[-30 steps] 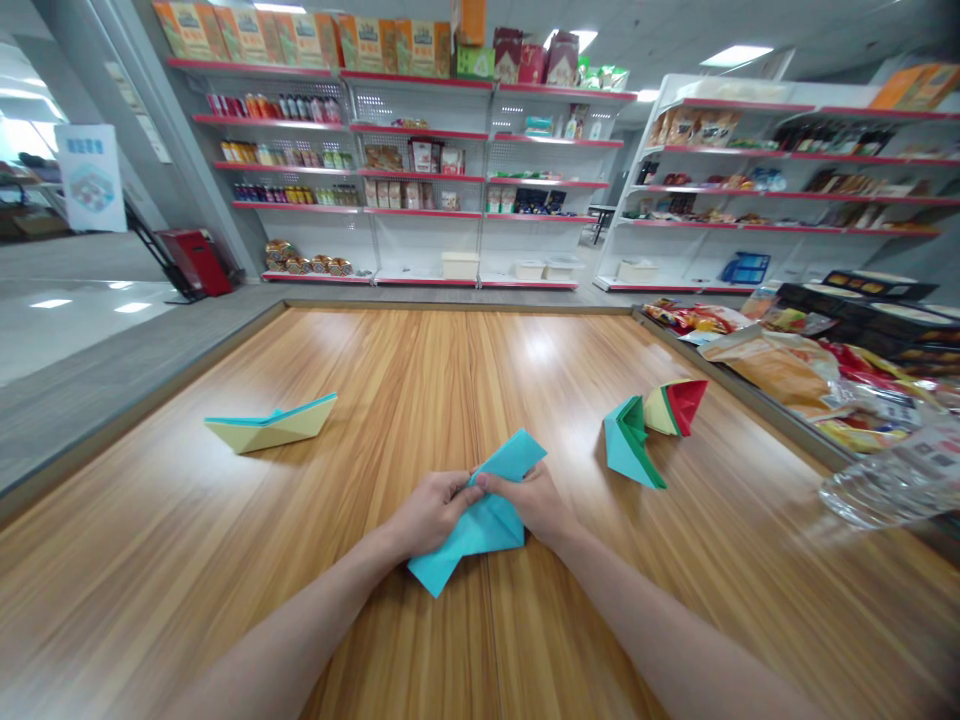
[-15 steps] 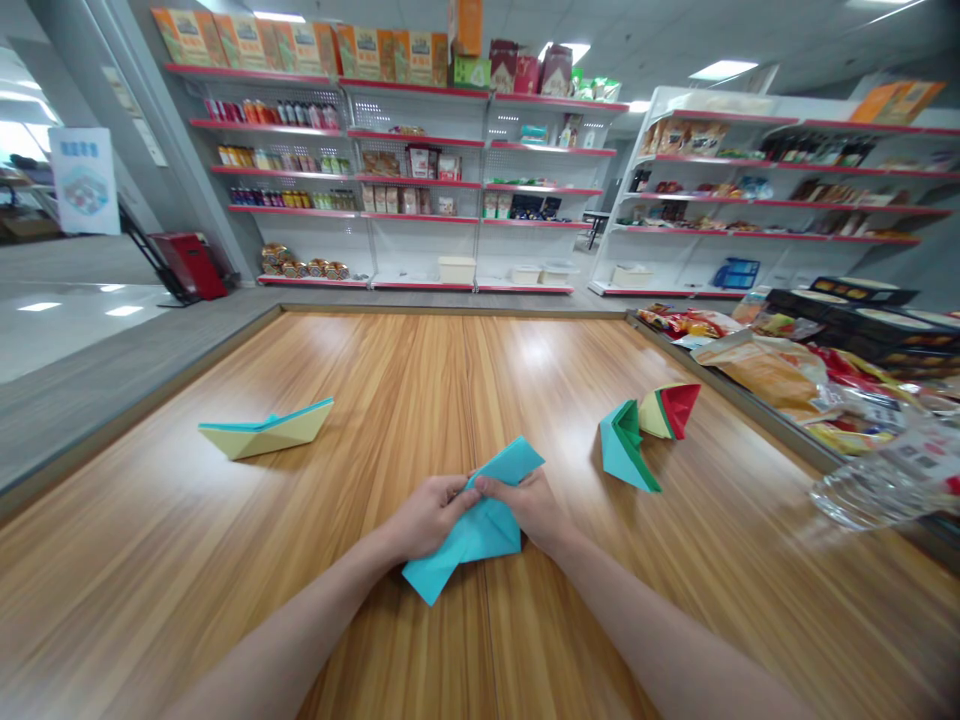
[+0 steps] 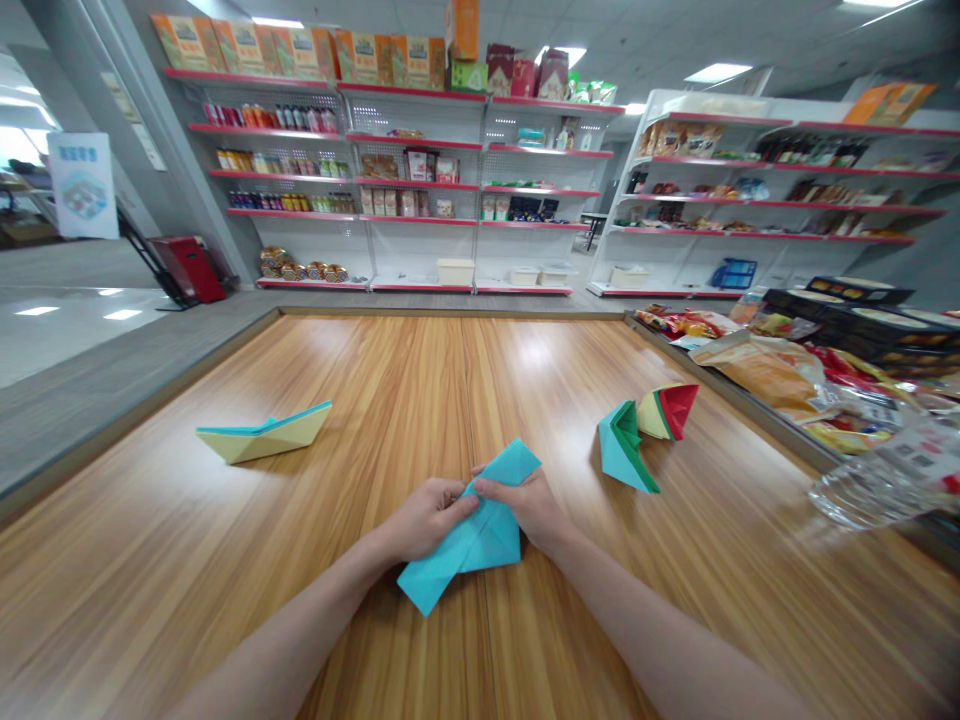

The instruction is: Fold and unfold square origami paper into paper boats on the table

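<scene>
Both my hands hold a partly folded sheet of blue paper (image 3: 480,540) over the near middle of the wooden table (image 3: 360,400). My left hand (image 3: 429,515) pinches its left side, thumb on top. From the right, my right hand (image 3: 531,502) grips the upper part, its thumb close to the left one. The fingers beneath the paper are hidden. To the left stands a yellow and blue paper boat (image 3: 266,435). On the right, a blue and green folded paper piece (image 3: 626,450) sits beside a yellow, green and red one (image 3: 669,412).
Along the table's right side are snack packets (image 3: 765,375), black boxes (image 3: 862,320) and a clear plastic bottle (image 3: 877,485). A raised dark rim (image 3: 450,312) borders the table. Shelves of goods (image 3: 420,180) stand beyond it, with a red box (image 3: 187,268) at the left.
The lower-left flap of the blue paper has shifted slightly down and left and looks flatter. My thumbs have moved a little; both hands keep their hold.
</scene>
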The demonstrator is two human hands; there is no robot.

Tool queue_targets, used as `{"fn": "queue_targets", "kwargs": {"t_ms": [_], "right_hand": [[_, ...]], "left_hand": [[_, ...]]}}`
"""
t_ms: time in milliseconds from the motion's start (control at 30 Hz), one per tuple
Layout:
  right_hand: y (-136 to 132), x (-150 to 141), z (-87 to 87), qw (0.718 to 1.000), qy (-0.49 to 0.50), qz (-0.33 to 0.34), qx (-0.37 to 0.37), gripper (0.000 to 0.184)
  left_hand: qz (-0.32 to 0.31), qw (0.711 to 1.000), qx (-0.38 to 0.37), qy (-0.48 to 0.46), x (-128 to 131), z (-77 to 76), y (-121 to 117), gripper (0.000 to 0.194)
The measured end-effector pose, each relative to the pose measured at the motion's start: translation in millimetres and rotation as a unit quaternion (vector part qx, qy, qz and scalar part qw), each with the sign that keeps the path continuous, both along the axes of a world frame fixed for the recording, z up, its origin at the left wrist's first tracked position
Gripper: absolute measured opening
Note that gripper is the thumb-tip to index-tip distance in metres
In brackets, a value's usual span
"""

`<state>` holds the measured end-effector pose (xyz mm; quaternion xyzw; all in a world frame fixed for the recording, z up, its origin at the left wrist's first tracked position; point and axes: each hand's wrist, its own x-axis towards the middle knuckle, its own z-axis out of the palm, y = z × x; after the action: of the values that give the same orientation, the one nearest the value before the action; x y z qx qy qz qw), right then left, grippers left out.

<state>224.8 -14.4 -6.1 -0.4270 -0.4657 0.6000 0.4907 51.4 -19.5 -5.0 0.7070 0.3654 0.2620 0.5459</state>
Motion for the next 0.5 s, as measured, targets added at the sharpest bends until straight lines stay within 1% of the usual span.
{"fn": "queue_targets", "kwargs": {"t_ms": [133, 300, 367, 500], "right_hand": [[0.2, 0.5, -0.7, 1.0, 0.008, -0.011, -0.017, 0.028], [5.9, 1.7, -11.5, 0.996, 0.063, -0.062, -0.011, 0.022], [8.7, 2.4, -14.0, 0.994, 0.073, -0.084, -0.019, 0.023], [17.4, 10.1, -13.9, 0.985, 0.08, -0.15, -0.026, 0.026]], "left_hand": [[-0.032, 0.998, -0.04, -0.023, -4.7, -1.4, 1.5, 0.043], [-0.063, 0.994, -0.081, -0.05, -7.7, -1.8, 3.8, 0.042], [-0.068, 0.993, -0.082, -0.054, -7.0, -0.9, 4.3, 0.041], [-0.065, 0.996, -0.052, -0.036, -7.1, 1.7, 4.3, 0.037]]}}
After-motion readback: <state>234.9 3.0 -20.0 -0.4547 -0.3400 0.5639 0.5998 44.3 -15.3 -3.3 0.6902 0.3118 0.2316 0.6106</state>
